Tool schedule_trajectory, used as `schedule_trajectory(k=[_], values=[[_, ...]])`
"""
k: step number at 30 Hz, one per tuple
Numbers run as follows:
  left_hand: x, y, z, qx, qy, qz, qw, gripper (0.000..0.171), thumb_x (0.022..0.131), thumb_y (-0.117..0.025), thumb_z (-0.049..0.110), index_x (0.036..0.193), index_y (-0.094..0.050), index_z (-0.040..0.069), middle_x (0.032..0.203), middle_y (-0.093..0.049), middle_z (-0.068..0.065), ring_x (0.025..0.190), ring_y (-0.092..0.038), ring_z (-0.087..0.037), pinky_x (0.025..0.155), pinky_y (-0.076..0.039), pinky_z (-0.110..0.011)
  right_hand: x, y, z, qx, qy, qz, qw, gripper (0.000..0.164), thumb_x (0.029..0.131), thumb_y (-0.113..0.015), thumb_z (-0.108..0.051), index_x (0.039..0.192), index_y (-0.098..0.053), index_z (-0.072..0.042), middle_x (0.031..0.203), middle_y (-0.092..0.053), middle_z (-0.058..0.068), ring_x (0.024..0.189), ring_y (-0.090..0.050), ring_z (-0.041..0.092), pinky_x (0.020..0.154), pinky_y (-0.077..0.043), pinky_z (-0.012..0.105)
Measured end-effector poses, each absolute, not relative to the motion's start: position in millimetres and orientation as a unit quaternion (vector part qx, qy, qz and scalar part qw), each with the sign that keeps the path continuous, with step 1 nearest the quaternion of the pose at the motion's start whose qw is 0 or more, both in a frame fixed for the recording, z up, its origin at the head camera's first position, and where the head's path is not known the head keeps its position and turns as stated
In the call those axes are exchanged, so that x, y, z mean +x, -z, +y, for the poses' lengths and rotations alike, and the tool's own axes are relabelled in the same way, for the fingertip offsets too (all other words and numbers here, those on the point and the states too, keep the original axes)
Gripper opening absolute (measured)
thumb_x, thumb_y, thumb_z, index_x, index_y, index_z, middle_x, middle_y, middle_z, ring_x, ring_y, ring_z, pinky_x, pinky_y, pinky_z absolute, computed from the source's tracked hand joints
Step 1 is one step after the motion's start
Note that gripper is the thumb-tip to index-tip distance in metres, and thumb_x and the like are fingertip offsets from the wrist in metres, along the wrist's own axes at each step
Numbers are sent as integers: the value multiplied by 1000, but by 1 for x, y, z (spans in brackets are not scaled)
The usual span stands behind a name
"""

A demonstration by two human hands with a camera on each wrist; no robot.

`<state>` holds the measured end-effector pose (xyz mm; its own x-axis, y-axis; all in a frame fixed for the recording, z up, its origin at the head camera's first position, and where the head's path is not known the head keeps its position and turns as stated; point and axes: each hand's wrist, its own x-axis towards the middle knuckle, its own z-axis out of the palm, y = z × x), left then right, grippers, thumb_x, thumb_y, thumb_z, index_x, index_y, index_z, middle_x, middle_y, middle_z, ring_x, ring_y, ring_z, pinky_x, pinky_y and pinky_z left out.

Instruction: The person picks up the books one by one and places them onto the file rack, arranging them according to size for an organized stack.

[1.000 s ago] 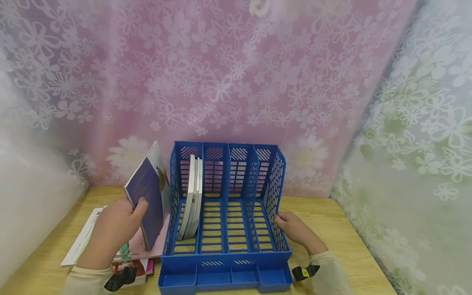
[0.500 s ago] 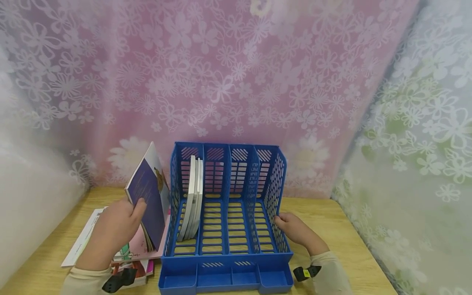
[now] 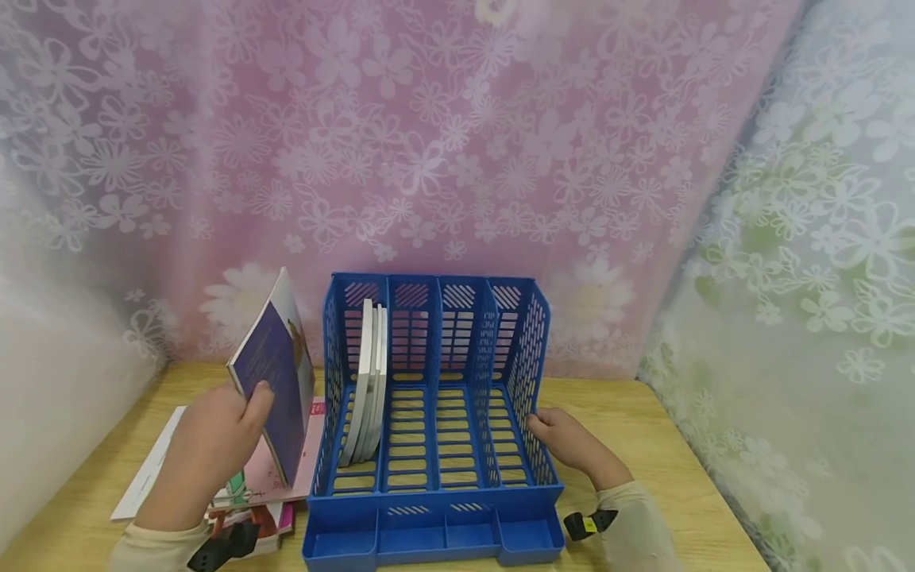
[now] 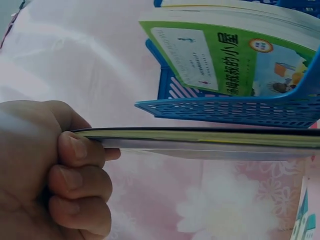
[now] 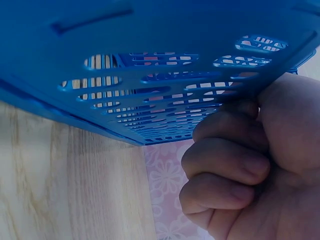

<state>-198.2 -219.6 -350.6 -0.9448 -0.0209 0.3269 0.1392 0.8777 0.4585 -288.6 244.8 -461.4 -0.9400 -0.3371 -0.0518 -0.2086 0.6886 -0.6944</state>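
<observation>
My left hand (image 3: pixel 214 441) grips a thin purple-covered book (image 3: pixel 272 381) by its near edge, thumb on the purple cover. The book stands upright just left of the blue file rack (image 3: pixel 433 499), over a pile of books. Seen in the left wrist view, its page edge (image 4: pixel 210 136) runs alongside the rack's outer wall. Pinching the front edge of the rack's right side wall is my right hand (image 3: pixel 572 445), its fingers (image 5: pixel 225 160) curled. Several books (image 3: pixel 368 389) lean upright in the leftmost compartment; one has a green cover (image 4: pixel 230 65).
Beneath the purple book lie a pink book (image 3: pixel 307 469), a white-edged book (image 3: pixel 146 473) and other books on the wooden table (image 3: pixel 629 429). Small trays (image 3: pixel 411 540) run along the rack's front. A pink floral curtain (image 3: pixel 443 159) hangs behind.
The purple book and my left hand have shifted slightly left, so a narrow gap shows between book and rack. My right hand stays on the rack wall.
</observation>
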Motion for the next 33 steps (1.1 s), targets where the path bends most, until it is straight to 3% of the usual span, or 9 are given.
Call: schedule_trajectory(k=[7,10,12,17,20,26,29,33], values=[[-190,345,-216,-12,274,-928,254,49,102,-36,30,86,-64,-7,71,-64,-19,53,-54,-24,44,-36,-37,-288,462,246,-149,375,910,94,41,106,-37,-23,67,-39,-9,58,-29,-1,50,-24,13,49,-28,28],[-187,343,-211,-6,308,-900,309,44,101,-38,26,100,-63,-9,80,-65,-26,59,-58,-34,49,-40,-46,-288,462,246,-151,377,909,92,41,106,-37,-23,67,-39,-9,59,-30,-1,50,-25,14,49,-28,28],[-185,341,-209,-7,339,-874,349,39,100,-40,22,115,-61,-7,93,-66,-27,72,-62,-37,59,-43,-49,-288,461,246,-152,378,909,91,41,106,-38,-23,66,-39,-9,59,-30,-1,50,-25,14,49,-28,28],[-181,338,-203,-40,411,-806,424,44,97,-46,13,140,-49,16,119,-63,-10,99,-60,-14,82,-43,-26,-288,462,247,-151,375,910,91,42,106,-38,-25,67,-40,-10,60,-30,-1,51,-26,13,50,-28,28],[-181,335,-201,-84,440,-770,455,50,95,-46,6,143,-45,20,125,-60,-5,105,-57,-4,86,-40,-16,-288,463,247,-151,373,911,88,42,106,-38,-26,67,-40,-9,61,-30,-1,52,-25,14,51,-28,28],[-176,327,-194,-167,502,-673,516,51,89,-41,-3,140,-39,-2,125,-55,-21,108,-59,-16,87,-44,-20,-288,464,246,-152,375,910,87,42,105,-39,-25,67,-39,-8,60,-30,0,52,-25,14,51,-27,29],[-172,322,-187,-196,540,-616,539,48,87,-40,-7,134,-38,-12,113,-58,-24,87,-63,-13,75,-48,-19,-289,464,245,-149,377,910,86,41,105,-39,-25,68,-40,-8,60,-31,0,52,-26,15,51,-27,29],[-168,316,-173,-235,568,-552,563,40,84,-41,-10,122,-39,-20,85,-59,-17,58,-51,-3,58,-41,-14,-290,464,245,-147,382,909,83,41,105,-39,-26,68,-40,-9,60,-30,0,51,-25,14,50,-27,28]])
